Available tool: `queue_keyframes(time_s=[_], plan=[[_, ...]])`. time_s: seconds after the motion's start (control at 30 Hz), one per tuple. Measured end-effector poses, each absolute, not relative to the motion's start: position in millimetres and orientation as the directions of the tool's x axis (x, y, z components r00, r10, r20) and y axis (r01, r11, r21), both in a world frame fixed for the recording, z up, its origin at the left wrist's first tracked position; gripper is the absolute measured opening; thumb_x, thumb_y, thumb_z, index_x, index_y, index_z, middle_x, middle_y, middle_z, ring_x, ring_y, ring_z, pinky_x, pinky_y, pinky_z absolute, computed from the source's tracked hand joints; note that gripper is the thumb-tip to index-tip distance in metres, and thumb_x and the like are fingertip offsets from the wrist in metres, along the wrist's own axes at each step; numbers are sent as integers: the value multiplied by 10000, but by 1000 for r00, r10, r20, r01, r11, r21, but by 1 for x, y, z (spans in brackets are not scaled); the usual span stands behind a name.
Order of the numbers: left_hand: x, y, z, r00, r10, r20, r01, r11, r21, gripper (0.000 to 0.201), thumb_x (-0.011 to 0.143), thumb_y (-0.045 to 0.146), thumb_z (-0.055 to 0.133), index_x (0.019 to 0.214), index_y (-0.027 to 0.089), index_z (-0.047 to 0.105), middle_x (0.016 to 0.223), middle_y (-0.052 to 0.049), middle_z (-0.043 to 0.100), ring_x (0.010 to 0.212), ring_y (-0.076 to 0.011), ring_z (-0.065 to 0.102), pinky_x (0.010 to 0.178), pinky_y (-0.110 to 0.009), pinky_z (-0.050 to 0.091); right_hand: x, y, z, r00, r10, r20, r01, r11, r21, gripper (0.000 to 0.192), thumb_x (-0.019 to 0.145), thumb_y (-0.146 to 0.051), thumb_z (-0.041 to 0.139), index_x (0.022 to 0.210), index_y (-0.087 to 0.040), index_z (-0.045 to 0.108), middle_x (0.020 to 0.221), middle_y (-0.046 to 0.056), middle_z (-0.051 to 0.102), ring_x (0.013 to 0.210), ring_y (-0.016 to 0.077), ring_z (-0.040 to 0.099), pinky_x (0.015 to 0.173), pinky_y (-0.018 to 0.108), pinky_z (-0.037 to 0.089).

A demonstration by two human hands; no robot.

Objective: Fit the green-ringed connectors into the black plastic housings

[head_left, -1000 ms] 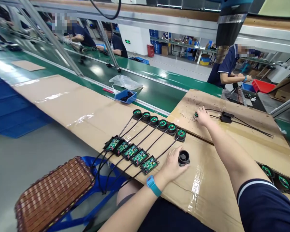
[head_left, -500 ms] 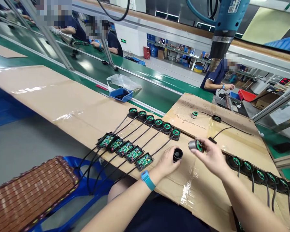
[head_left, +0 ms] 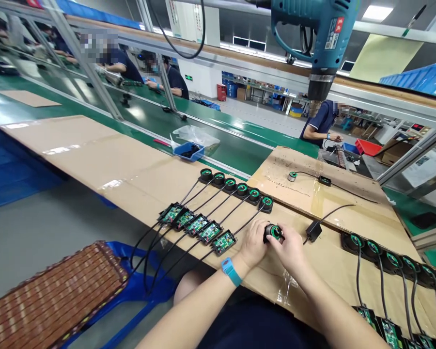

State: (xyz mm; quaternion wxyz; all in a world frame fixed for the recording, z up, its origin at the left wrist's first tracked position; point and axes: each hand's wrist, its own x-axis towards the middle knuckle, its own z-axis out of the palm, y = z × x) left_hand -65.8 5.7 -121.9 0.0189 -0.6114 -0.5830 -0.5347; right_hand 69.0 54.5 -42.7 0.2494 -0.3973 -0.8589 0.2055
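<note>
My left hand [head_left: 253,243] is closed around a black round housing [head_left: 266,235], mostly hidden by the fingers. At its mouth, my right hand [head_left: 290,246] grips a metal cylinder with a green circuit board [head_left: 275,232] on its face. Cylinder and housing touch; how deep the cylinder sits is hidden. To the right of my hands lies a small black box [head_left: 314,231] with a cable. On the left stands a row of black round housings [head_left: 230,184] with green boards inside, cabled to open black cases holding circuit boards [head_left: 210,232].
Another row of cabled housings [head_left: 391,261] lies at the right. A blue bin [head_left: 189,151] of black parts is beyond the cardboard sheet [head_left: 131,157]. A power drill [head_left: 325,53] hangs overhead. Co-workers sit across the green bench [head_left: 236,126]. A wooden-slatted seat [head_left: 54,291] is lower left.
My right hand has moved left and brought the metal cylinder to the housing in my left hand. The two hands, apart before, now meet. The camera view has shifted slightly.
</note>
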Motion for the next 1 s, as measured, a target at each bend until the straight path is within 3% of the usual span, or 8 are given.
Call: queue_keyframes(time_s=[0.27,0.47,0.57,0.67,0.73,0.83,0.9,1.0], plan=[[-67,5,-123,-288,676,678,674,-360,646,316,930,145,502,1243,186,510,1178,-120,612,1130,-270,594,1025,-512,535,68,51,-51,-587,745,317,520,647,-558,384,879,-396,688,1192,-185,617,1163,132,617,1074,288,612,970,465,533],[-62,9,-131,-295,756,585,572,-351,741,331,868,192,566,1198,201,539,1120,-137,636,1066,-327,632,990,-518,562,76,63,-66,-717,640,277,469,736,-488,363,954,-393,556,1234,-168,607,1240,136,660,1104,286,649,974,459,542],[-61,15,-140,-263,777,572,588,-341,734,540,752,298,756,1226,203,516,1109,-150,645,1045,-339,649,958,-511,586,86,82,-72,-762,600,244,470,772,-428,373,947,-472,536,1130,-186,689,1093,109,731,942,282,713,821,418,597],[-67,20,-143,-275,774,570,593,-330,735,928,573,585,894,1302,207,460,1166,-179,634,1089,-386,643,979,-573,568,96,101,-76,-707,612,354,519,789,-329,465,903,-601,546,1090,-221,738,1088,105,743,816,295,731,695,425,614],[-71,16,-138,-332,760,558,588,-296,753,997,584,797,777,1332,229,444,1182,-192,627,1097,-391,641,978,-577,567,99,104,-75,-599,631,493,580,766,-277,467,884,-619,571,1096,-244,751,1156,119,725,845,323,732,688,446,619],[-71,-2,-125,-396,744,538,561,-268,783,905,762,916,369,1364,243,429,1205,-193,611,1074,-350,646,938,-523,585,98,85,-66,-551,620,558,591,762,-264,306,925,-442,541,960,-249,777,1032,132,743,813,324,731,636,448,618],[-73,-12,-120,-385,760,523,505,-301,809,887,814,887,295,1393,223,394,1246,-188,575,1092,-347,626,928,-529,572,94,72,-58,-666,631,397,566,775,-282,265,913,-331,525,959,-247,772,951,94,744,718,278,717,630,435,619],[-81,-8,-124,-361,787,501,440,-330,835,898,835,864,338,1409,175,380,1299,-201,524,1117,-353,597,943,-562,533,91,68,-51,-658,702,274,627,711,-317,275,930,-346,562,1073,-219,759,1055,102,734,899,257,720,813,384,617]])
